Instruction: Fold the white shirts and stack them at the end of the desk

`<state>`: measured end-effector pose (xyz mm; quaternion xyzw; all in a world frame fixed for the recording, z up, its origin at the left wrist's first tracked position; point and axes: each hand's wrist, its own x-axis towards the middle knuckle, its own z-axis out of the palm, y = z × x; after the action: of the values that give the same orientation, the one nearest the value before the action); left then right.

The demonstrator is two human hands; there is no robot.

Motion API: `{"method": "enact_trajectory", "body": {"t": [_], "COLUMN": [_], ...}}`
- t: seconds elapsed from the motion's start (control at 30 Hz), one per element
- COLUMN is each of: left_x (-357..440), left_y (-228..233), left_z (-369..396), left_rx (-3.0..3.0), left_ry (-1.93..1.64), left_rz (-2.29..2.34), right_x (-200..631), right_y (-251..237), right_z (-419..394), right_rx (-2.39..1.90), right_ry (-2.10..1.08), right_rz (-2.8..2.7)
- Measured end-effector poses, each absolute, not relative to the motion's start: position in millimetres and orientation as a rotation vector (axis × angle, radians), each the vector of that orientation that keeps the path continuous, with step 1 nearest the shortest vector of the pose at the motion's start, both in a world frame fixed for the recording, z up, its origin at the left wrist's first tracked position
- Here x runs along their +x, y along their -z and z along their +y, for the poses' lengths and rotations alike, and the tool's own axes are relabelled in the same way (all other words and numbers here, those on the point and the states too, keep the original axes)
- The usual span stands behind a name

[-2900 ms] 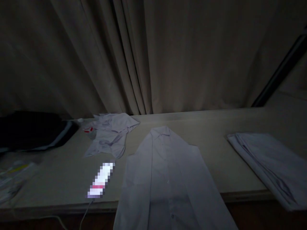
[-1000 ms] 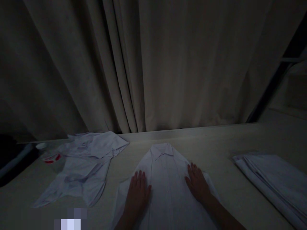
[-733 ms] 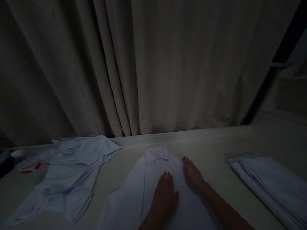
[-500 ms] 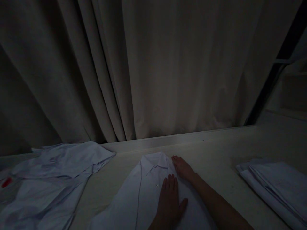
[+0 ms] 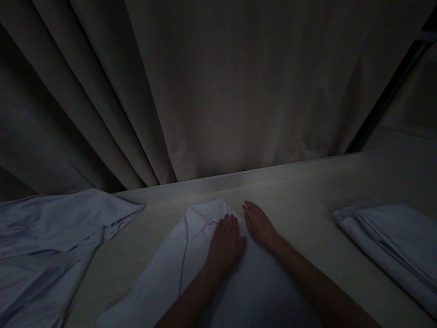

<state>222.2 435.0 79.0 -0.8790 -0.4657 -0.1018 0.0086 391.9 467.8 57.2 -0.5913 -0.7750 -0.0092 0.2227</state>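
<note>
Both hands had slid up a white shirt (image 5: 191, 269) spread on a pale table (image 5: 307, 191), from its sides a second earlier to just below the collar (image 5: 205, 213), a sign the smoothing had neared its top. The left hand (image 5: 225, 243) lay flat, fingers together; the right hand (image 5: 258, 224) rested beside it, fingers loosely spread at the shirt's edge. Left of the fingers lay a crumpled garment (image 5: 58, 246); right, a folded stack (image 5: 392, 241), cut off. Dim light hid buttons and seams.
</note>
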Motion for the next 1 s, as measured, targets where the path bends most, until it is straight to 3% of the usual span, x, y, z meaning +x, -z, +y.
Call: {"method": "enact_trajectory", "body": {"t": [0.2,0.6,0.8,1.0], "left_x": [227,212,230,233], "left_y": [-73,-62,-65,-55], "left_z": [512,523,518,508], "left_rx": [-2.695,-2.656,-2.673,-2.785], "left_ry": [0.193,0.025,0.082,0.010], "left_rz": [-1.301,-1.347,-1.259,-1.292], "right_x": [427,432,409,342], "right_y": [-45,-38,-52,39], "right_z": [392,382,329,264], "right_rx": [-1.718,-1.758,-1.517,-1.116], "right_ry": [-0.157,-0.222,0.011,0.489], "right_rz": [-2.198,-2.207,-2.295,-2.219]}}
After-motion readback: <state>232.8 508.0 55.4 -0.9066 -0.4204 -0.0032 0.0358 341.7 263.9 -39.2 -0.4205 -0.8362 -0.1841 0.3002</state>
